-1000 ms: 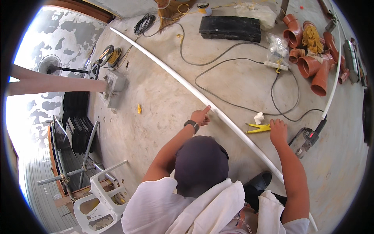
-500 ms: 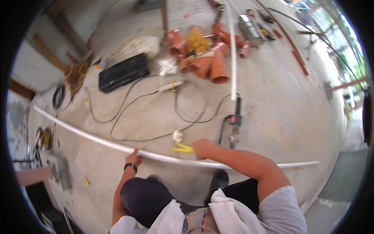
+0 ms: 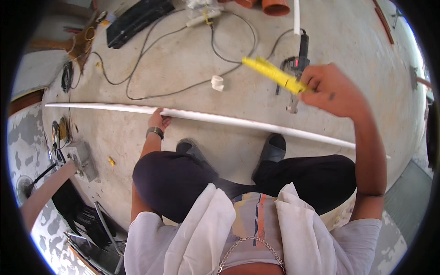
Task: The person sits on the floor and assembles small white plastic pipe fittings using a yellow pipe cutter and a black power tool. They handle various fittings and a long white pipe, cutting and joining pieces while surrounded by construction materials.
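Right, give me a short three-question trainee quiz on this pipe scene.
1. True or false: the left hand rests on the long white pipe.
2. What does the right hand hold? A) orange pipe fitting B) yellow hand tool C) black case
3. What small white piece lies on the concrete floor beyond the pipe?

Key: 1 true. 2 B, the yellow tool. 3 A short white fitting, beside the black cable.

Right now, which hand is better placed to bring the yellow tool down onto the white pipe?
Right, probably. The right hand already holds the yellow tool above the white pipe, while the left hand rests on it.
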`<state>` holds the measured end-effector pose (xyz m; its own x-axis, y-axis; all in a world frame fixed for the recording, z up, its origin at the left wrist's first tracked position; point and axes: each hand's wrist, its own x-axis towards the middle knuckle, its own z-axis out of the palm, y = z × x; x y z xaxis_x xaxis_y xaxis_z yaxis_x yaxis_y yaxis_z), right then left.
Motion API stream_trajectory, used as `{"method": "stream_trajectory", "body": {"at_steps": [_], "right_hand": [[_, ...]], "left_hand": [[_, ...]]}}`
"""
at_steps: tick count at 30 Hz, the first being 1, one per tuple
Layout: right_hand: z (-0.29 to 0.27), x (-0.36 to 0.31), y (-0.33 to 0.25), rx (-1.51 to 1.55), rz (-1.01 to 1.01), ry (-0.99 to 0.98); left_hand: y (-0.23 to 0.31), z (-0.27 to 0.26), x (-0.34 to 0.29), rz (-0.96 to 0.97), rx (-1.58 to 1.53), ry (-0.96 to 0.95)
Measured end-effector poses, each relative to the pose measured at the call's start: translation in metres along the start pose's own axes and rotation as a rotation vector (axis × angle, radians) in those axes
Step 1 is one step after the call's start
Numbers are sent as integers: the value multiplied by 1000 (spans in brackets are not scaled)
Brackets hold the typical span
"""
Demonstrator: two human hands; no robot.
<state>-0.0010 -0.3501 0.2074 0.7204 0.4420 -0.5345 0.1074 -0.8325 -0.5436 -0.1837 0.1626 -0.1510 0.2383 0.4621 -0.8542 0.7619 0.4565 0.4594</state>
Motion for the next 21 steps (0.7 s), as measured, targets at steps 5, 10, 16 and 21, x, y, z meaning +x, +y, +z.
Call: {"method": "stream_trajectory", "body": {"at_steps": [5,10,16,21], "right_hand": [[-39,-38,11,227,51,193],[-70,-69,42,236,-34,339],[-89,-86,24,445,124,444],[-96,-90,41,403,137,523]], "left_hand": [[2,17,-7,69,-161,0],[-20,12,14,180,-308,-134],[-45,-39,56,322,-465,-436],[-45,-24,32,338,-504,-340]]}}
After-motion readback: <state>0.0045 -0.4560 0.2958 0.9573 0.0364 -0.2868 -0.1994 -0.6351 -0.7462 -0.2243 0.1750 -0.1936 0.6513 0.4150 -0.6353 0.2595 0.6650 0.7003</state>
